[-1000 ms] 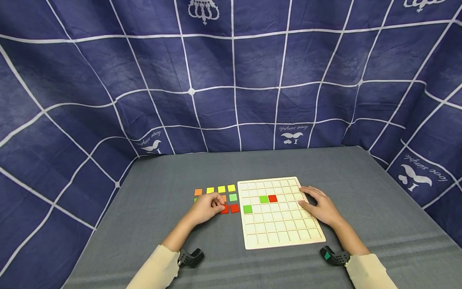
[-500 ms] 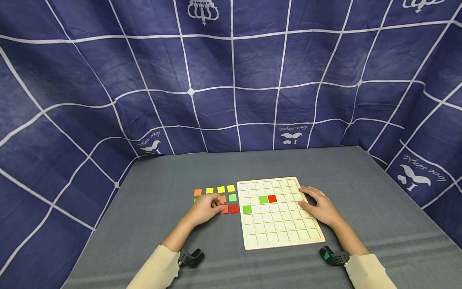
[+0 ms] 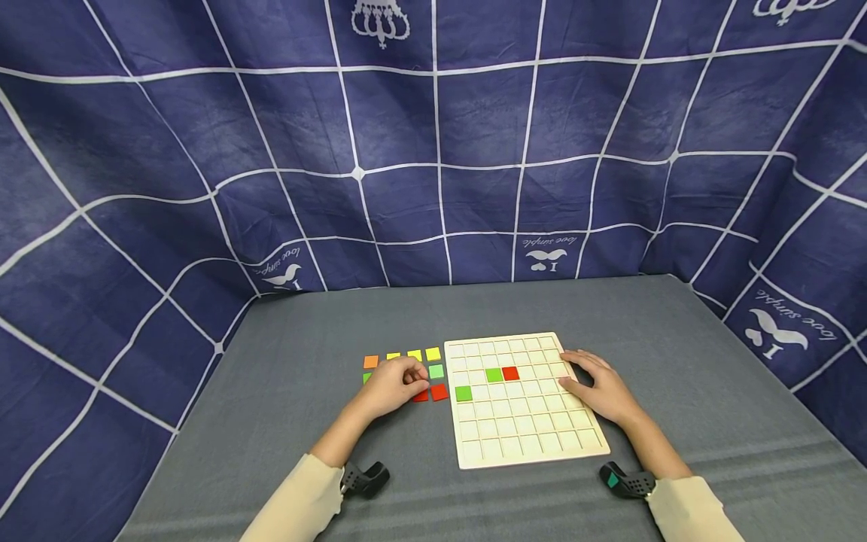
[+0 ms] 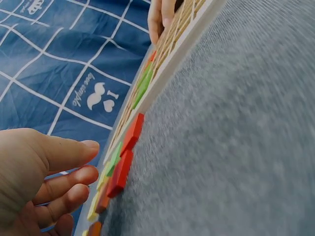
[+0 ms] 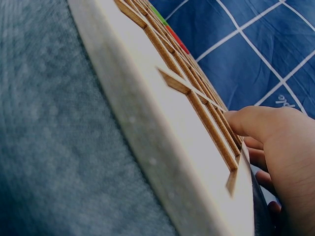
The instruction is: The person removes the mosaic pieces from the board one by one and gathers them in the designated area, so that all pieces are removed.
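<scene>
My left hand (image 3: pixel 393 388) hovers over the rows of small square tiles left of the board. In the left wrist view its thumb and fingers (image 4: pixel 81 194) are loosely bent with a gap between them, and nothing shows in that gap. Close by its fingertips lie a red tile (image 4: pixel 120 174) and a second red tile (image 3: pixel 439 391). A light green tile (image 3: pixel 436 371) sits just beyond, and the hand hides part of the rows. My right hand (image 3: pixel 603 388) rests on the right edge of the wooden grid board (image 3: pixel 535 455), thumb on its top, fingers extended.
On the board lie a green tile (image 3: pixel 463 394), another green tile (image 3: pixel 494 375) and a red tile (image 3: pixel 511 373). Yellow tiles (image 3: pixel 433 354) and an orange tile (image 3: pixel 371 361) line the back row. A blue checked curtain (image 3: pixel 474 196) surrounds the grey table (image 3: pixel 305 324).
My left hand has shifted slightly right over the tiles. The nearer red tile looked lighter half a second ago and is darker now. The right hand has stayed at the board's edge.
</scene>
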